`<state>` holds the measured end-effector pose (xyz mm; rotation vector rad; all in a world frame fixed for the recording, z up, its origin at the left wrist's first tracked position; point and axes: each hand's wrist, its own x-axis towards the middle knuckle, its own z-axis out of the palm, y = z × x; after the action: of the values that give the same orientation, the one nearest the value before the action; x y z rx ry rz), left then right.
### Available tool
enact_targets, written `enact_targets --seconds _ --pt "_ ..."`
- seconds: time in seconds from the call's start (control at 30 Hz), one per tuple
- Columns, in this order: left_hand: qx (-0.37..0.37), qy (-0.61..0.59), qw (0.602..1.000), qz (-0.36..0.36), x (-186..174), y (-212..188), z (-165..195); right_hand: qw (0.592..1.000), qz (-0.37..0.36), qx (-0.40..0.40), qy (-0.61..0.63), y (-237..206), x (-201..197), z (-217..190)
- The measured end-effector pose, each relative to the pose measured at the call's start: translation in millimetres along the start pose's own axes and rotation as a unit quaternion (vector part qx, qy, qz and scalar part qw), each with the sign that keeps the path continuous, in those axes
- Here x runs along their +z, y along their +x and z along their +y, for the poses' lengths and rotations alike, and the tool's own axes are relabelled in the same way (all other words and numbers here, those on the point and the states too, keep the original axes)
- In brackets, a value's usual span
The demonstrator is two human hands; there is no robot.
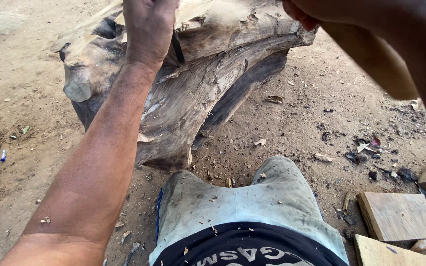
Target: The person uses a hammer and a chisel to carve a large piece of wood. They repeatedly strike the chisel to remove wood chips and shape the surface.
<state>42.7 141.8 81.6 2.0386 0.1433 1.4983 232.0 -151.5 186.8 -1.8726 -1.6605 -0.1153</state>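
Fingers first: the left hand (pixel 149 27) at top centre is curled tight around a thin dark tool (pixel 177 47), probably a chisel or blade, whose tip sits against the big chunk of weathered wood (pixel 193 93). Right hand (pixel 299 12) is up in the top right corner, mostly cropped, so I can't tell if it's gripping anything; a pale, blurred wooden shape (pixel 371 59) runs down below it and looks like a mallet or handle.

If it were me carving here, I'd keep the tool wrist locked and angled along the grain, not across it, since those long fibres look ready to split and lift.

That wood fills the upper middle of the frame, resting on the dirt right in front of the knees. It's a gnarly stump or root piece: grey and silvery on the outer ridges, darker brown in the hollows, streaky grain, with a smooth rounded knob at the left.

Lower centre is a dusty grey pair of shorts (pixel 242 202) flecked with chips. Bottom right there are flat plywood offcuts (pixel 398 214), and sandy ground (pixel 20 88) strewn with shavings and dry leaves.
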Motion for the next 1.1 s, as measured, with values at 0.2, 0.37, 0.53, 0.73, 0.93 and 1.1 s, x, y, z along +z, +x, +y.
enact_targets --seconds 0.2,0.37,0.53,0.73,0.93,1.1 --pt "0.027 -0.002 1.0 0.012 5.2 -10.8 23.3 1.0 -0.004 0.008 -0.002 -1.1 1.8 3.0" --pt "-0.056 -0.017 0.997 -0.057 -9.0 -7.4 38.3 1.0 -0.008 0.023 0.002 -8.8 -0.4 2.1" --pt "-0.079 0.025 0.991 -0.109 -28.8 -16.1 68.5 0.999 -0.003 0.037 0.02 -31.1 -3.0 -3.4" --pt "0.009 0.065 0.995 -0.069 -25.2 -24.0 70.5 0.998 0.026 0.02 0.061 -46.6 -4.3 -18.1" --pt "0.019 0.072 0.996 -0.057 -17.1 -22.8 58.3 0.996 0.044 -0.033 0.067 -51.2 -8.5 -36.5" --pt "0.016 0.053 0.997 -0.053 -12.9 -30.2 55.7 0.994 0.059 -0.05 0.078 -57.6 -8.7 -40.0"
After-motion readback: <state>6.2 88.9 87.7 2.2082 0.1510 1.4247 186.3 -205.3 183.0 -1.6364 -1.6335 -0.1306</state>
